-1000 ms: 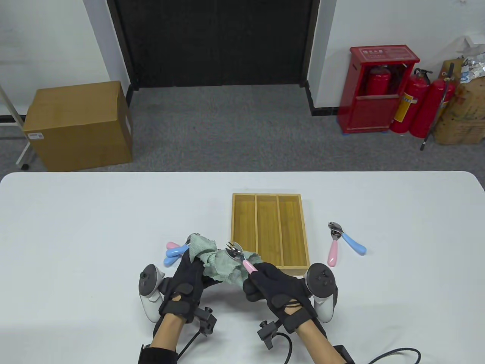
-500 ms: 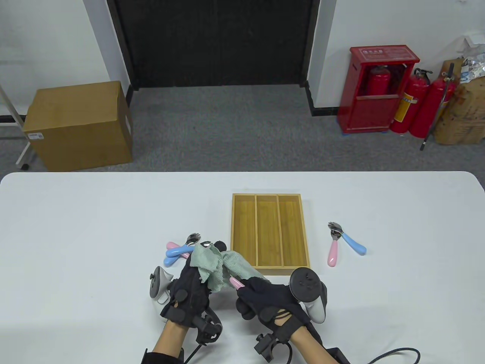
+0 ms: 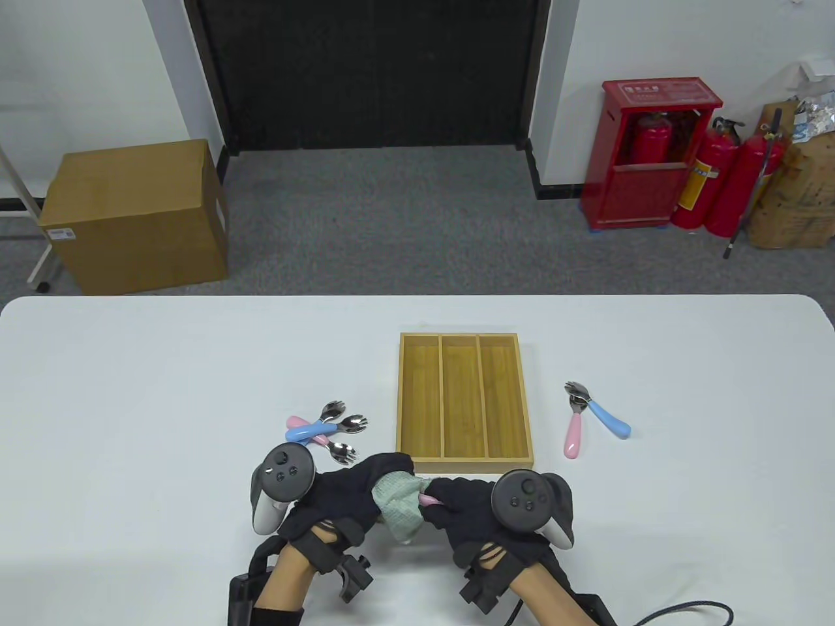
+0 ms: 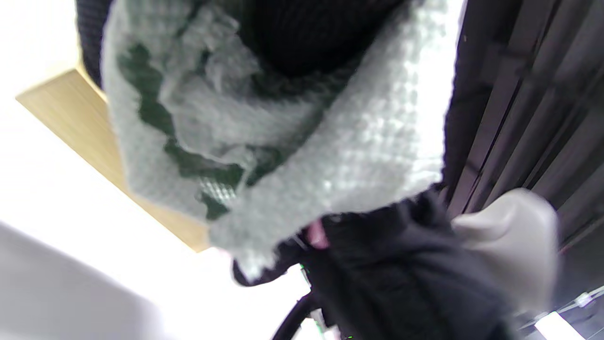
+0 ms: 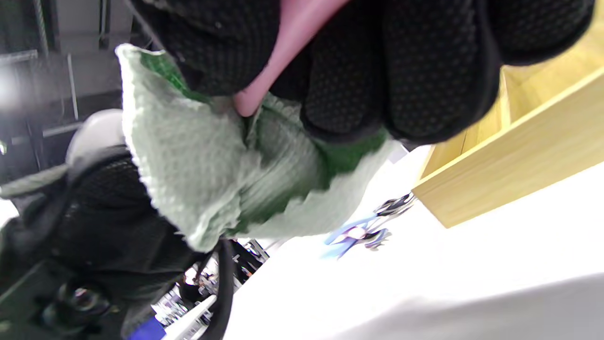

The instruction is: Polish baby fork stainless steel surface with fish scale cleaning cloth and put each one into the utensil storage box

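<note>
My left hand (image 3: 365,486) grips the green fish scale cloth (image 3: 398,505), bunched around the steel head of a pink-handled baby fork (image 3: 429,501). My right hand (image 3: 460,505) grips that fork's pink handle (image 5: 283,52); the fork's head is hidden inside the cloth (image 5: 198,160). Both hands meet just in front of the wooden utensil storage box (image 3: 463,401), whose three compartments hold nothing. A pile of blue- and pink-handled forks (image 3: 323,430) lies left of the box. Two more forks, one pink (image 3: 574,427) and one blue (image 3: 603,414), lie to its right.
The white table (image 3: 163,378) spreads wide on both sides. Beyond its far edge stand a cardboard box (image 3: 134,215) on the floor at left and a red extinguisher cabinet (image 3: 646,153) with extinguishers at right.
Both hands have dropped toward the table's front edge and rolled knuckles-up. The fork's head, bare a second ago, is now wrapped in the cloth, and the fork pile on the left is uncovered.
</note>
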Demonstrator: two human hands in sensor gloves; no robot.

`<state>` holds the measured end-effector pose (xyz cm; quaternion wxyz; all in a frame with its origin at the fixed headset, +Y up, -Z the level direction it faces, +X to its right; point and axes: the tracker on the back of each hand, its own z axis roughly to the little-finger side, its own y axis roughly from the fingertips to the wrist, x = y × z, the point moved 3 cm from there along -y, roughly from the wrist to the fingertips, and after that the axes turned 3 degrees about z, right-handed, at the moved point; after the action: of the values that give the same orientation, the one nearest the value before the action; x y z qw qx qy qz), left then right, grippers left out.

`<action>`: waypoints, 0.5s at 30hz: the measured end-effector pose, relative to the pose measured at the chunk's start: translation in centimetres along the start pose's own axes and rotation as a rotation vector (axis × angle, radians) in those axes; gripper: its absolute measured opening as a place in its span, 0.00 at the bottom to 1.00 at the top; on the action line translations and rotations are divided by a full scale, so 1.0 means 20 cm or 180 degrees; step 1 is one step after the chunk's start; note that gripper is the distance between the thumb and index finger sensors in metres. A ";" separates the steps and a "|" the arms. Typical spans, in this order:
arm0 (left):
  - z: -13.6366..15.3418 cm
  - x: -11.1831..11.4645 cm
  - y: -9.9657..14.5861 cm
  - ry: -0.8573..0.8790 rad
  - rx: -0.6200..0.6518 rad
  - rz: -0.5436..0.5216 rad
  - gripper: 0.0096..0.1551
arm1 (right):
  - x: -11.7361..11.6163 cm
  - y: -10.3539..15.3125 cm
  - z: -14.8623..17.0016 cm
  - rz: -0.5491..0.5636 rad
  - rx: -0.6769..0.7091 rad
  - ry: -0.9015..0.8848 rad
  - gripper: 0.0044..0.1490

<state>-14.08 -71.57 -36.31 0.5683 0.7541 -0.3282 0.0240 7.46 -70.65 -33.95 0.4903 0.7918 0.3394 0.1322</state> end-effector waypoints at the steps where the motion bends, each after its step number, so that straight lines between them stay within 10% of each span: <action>1: -0.01 0.01 0.00 -0.0109 -0.0008 -0.0003 0.29 | 0.00 0.00 0.00 0.0014 0.0036 0.0090 0.26; 7: -0.03 0.04 0.00 -0.0781 0.0043 -0.0209 0.26 | 0.02 0.00 -0.03 0.0065 0.0228 0.0491 0.26; 15: 0.03 -0.01 0.02 -0.0198 0.0009 -0.0733 0.25 | 0.04 0.01 -0.03 0.0241 0.0215 0.0318 0.27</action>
<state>-14.68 -72.05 -36.23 0.5558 0.7880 -0.2568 -0.0644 7.83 -69.82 -33.65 0.4404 0.8126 0.3375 0.1784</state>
